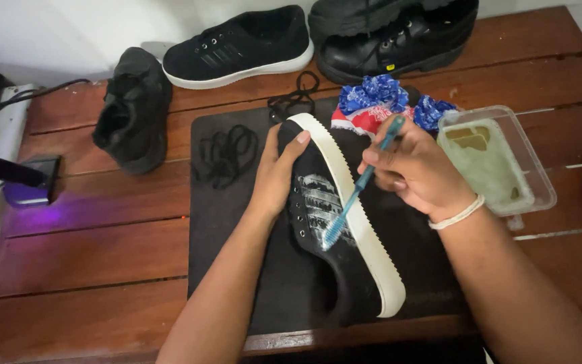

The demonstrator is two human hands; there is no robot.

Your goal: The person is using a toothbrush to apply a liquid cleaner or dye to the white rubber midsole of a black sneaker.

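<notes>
I am watching the left hand [279, 176] gripping a black suede sneaker [325, 229], fingers wrapped over its toe end, thumb lying along the ribbed white sole. The sneaker is lying tilted on its side on a dark rectangular mat [230, 249], at the mat's middle. The right hand [415, 176] is pinching a translucent blue toothbrush [358, 189], fingers closed tight on its handle, the bristles pressing into pale foam on the sneaker's striped side. Loose black laces [225, 154] are lying tangled at the mat's upper left part (a second bundle further up). A clear plastic tub [500, 162] of greenish liquid is sitting just off the mat's right edge, beside a crumpled blue and red cloth [372, 101]
</notes>
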